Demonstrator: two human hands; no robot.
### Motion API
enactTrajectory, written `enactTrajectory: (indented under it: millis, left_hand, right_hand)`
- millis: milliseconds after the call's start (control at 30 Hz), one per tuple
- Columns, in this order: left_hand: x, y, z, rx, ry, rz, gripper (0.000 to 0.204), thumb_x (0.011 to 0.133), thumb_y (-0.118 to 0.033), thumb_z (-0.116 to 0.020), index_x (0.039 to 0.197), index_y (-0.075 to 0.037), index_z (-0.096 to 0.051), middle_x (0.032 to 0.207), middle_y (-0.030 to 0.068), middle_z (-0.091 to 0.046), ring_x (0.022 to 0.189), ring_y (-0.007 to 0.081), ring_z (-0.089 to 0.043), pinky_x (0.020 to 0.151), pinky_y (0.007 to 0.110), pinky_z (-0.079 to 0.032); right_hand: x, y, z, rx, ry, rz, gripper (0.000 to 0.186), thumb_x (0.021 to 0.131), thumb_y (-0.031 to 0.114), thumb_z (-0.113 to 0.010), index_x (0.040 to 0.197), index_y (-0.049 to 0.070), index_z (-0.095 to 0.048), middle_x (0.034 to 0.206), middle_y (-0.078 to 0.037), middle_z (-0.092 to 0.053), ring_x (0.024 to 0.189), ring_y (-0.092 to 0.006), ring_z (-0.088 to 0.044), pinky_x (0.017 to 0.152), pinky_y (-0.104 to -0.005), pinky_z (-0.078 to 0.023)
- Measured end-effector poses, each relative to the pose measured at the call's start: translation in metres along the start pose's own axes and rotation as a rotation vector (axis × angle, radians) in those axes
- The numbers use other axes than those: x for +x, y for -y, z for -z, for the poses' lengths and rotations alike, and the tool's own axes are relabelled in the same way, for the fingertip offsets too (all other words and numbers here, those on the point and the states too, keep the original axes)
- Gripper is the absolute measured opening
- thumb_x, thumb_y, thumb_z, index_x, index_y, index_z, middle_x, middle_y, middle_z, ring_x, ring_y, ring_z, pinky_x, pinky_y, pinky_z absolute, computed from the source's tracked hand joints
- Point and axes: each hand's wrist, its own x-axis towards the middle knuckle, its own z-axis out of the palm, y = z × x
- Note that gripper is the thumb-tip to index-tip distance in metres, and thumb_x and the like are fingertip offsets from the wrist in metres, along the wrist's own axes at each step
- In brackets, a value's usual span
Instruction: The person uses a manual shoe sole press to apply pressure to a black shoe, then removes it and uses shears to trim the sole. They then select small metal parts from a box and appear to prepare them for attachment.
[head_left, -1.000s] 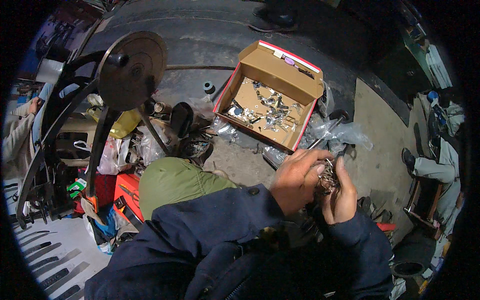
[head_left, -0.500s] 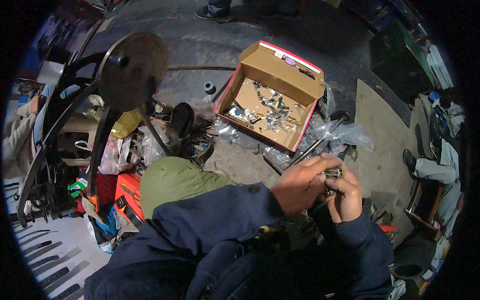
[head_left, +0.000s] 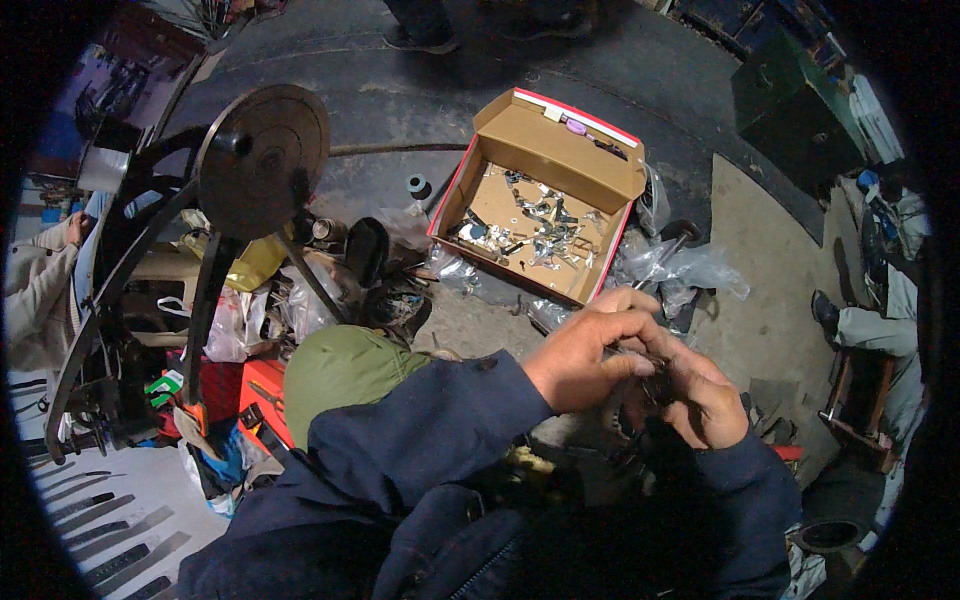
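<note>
My left hand (head_left: 590,355) and my right hand (head_left: 712,400) are cupped together low right of centre, fingers curled around a bunch of small metal pieces (head_left: 650,370), largely hidden and in shadow. Just above them lies an open cardboard box (head_left: 480,170) with a red-and-white rim, its lid folded back. Scattered inside it are several small metal parts and keys (head_left: 550,210). Crumpled clear plastic bags (head_left: 720,265) and a metal rod (head_left: 668,245) lie beside the box, near my hands. Green padded cloth (head_left: 340,375) is left of my left forearm.
A black machine with a large round disc (head_left: 262,160) stands left, among bags (head_left: 225,330) and an orange case (head_left: 262,385). A person's hand (head_left: 75,228) is at far left; another person's shoes (head_left: 420,35) are at the top; a leg (head_left: 870,330) and green cabinet (head_left: 795,100) are right.
My hands have shifted around the metal bunch, my left fingers rising and reaching over it, so less of it shows. More of the feet at the top has come into view.
</note>
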Motion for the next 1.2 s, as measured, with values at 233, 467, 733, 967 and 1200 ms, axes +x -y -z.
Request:
enactTrajectory:
  millis: [233, 467, 733, 967, 1200]
  left_hand:
    - [0.004, -0.011, 0.007, -0.220, 0.304, 0.132, 0.035, 0.087, -0.006, -0.072, 0.121, -0.008, -0.065, 0.121, 0.0120, -0.065, 0.119, 0.0239, -0.060, 0.105, 0.037, -0.045]
    - [0.026, 0.037, 0.025, -0.223, 0.028, 0.244, 0.041, 0.093, -0.023, -0.067, 0.129, -0.003, -0.063, 0.122, 0.0153, -0.069, 0.118, 0.0252, -0.063, 0.099, 0.038, -0.049]
    - [0.044, 0.210, 0.118, 0.639, -0.405, 0.753, 0.053, 0.084, -0.024, -0.067, 0.134, -0.006, -0.064, 0.117, 0.0285, -0.069, 0.109, 0.0427, -0.067, 0.096, 0.047, -0.052]
    - [0.073, 0.299, 0.185, 0.883, -0.459, 0.802, 0.066, 0.087, -0.028, -0.062, 0.147, -0.005, -0.050, 0.118, 0.0299, -0.068, 0.111, 0.0447, -0.066, 0.096, 0.051, -0.053]
    - [0.081, 0.338, 0.198, 0.951, -0.328, 0.930, 0.065, 0.087, -0.028, -0.062, 0.148, -0.008, -0.047, 0.129, 0.0260, -0.064, 0.118, 0.0431, -0.063, 0.097, 0.050, -0.053]
  right_hand:
    - [-0.009, 0.007, 0.009, -0.095, 0.079, -0.143, 0.071, 0.091, 0.019, -0.070, 0.154, 0.003, -0.041, 0.124, -0.008, -0.058, 0.082, -0.0141, -0.060, 0.060, -0.0261, -0.049]
    - [-0.013, 0.009, 0.002, -0.016, -0.048, 0.047, 0.023, 0.093, 0.015, -0.069, 0.099, 0.013, -0.046, 0.087, -0.001, -0.055, 0.068, -0.0082, -0.049, 0.051, -0.0228, -0.038]
    - [-0.033, 0.020, -0.014, 0.057, -0.220, 0.071, 0.034, 0.098, 0.039, -0.065, 0.094, 0.011, -0.047, 0.060, -0.003, -0.043, 0.045, -0.0097, -0.036, 0.041, -0.0251, -0.031]
    - [-0.030, 0.021, -0.014, 0.089, -0.293, -0.021, 0.044, 0.093, 0.042, -0.070, 0.106, 0.003, -0.053, 0.086, -0.014, -0.060, 0.053, -0.0140, -0.051, 0.047, -0.0265, -0.040]
    - [-0.014, 0.025, -0.008, 0.110, -0.371, -0.186, 0.033, 0.101, 0.032, -0.062, 0.116, 0.003, -0.060, 0.097, -0.009, -0.063, 0.072, -0.0146, -0.058, 0.062, -0.0306, -0.048]
